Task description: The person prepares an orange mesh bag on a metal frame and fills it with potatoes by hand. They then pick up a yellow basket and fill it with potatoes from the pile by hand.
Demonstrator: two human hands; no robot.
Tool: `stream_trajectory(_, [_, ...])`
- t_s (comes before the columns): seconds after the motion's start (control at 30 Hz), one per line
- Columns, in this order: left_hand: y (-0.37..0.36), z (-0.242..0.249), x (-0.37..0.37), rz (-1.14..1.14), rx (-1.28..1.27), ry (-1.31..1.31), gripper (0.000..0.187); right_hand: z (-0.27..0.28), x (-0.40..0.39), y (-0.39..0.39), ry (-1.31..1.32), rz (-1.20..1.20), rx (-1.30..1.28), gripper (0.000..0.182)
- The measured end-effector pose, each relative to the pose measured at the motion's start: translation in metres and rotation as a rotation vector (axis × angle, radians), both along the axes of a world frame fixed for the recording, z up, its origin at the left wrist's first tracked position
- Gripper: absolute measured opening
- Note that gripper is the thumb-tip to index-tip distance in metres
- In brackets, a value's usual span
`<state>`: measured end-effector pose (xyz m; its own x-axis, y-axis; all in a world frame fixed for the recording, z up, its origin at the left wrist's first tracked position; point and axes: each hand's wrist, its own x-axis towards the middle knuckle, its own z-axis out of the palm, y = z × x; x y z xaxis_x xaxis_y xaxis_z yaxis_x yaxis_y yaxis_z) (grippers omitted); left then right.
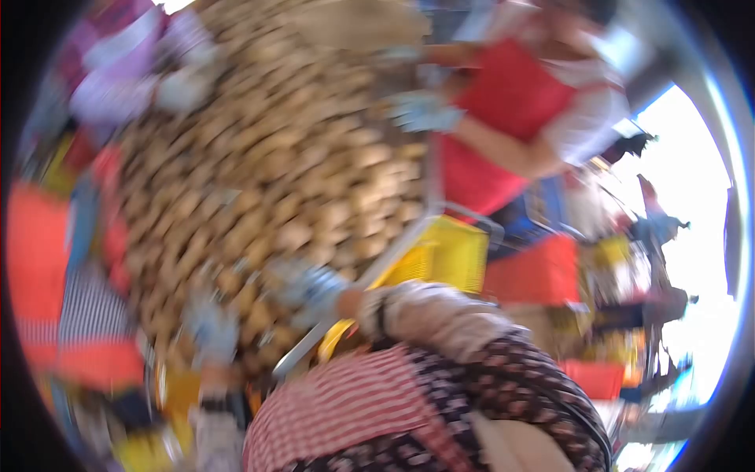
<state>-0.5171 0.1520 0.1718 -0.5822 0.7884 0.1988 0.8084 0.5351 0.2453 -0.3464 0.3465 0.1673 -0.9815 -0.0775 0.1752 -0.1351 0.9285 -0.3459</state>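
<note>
A wide heap of tan, roundish pieces (259, 165) covers the table in front of me; they look like potatoes, but the blur hides their exact kind. My left hand (212, 326), in a light blue glove, is over the near left part of the heap. To its right, my right hand (307, 289), gloved the same way, reaches across the table's metal rim (303, 346) onto the pieces. Motion smears the fingers of both hands, so what they may hold cannot be made out.
A yellow basket (448, 256) stands just outside the rim on the right, with a red crate (535, 271) beyond it. Across the heap, a person in a red apron (503, 110) works with gloved hands. Another person's purple sleeve (118, 90) shows at upper left.
</note>
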Motion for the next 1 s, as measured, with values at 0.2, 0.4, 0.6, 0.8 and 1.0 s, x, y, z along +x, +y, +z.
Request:
stream_trajectory(0.2, [-0.050, -0.014, 0.026, 0.042, -0.126, 0.068, 0.076, 0.014, 0.005, -0.004, -0.227, -0.051, 0.056, 0.068])
stream_trajectory(0.4, [-0.051, 0.001, 0.018, 0.163, -0.003, -0.072, 0.080, 0.020, -0.024, -0.023, -0.266, 0.077, 0.078, 0.066])
stream_trajectory(0.6, [-0.065, -0.015, 0.007, 0.095, -0.113, -0.048, 0.081, 0.034, -0.026, -0.014, 0.274, -0.047, -0.221, 0.019])
stream_trajectory(0.8, [-0.048, -0.024, 0.036, -0.051, -0.046, -0.090, 0.091, 0.028, -0.006, -0.029, 0.147, 0.187, -0.058, 0.019])
stream_trajectory(1.0, [-0.054, -0.012, 0.030, 0.041, -0.245, -0.029, 0.074, 0.033, -0.002, 0.004, 0.055, -0.126, -0.127, 0.031])
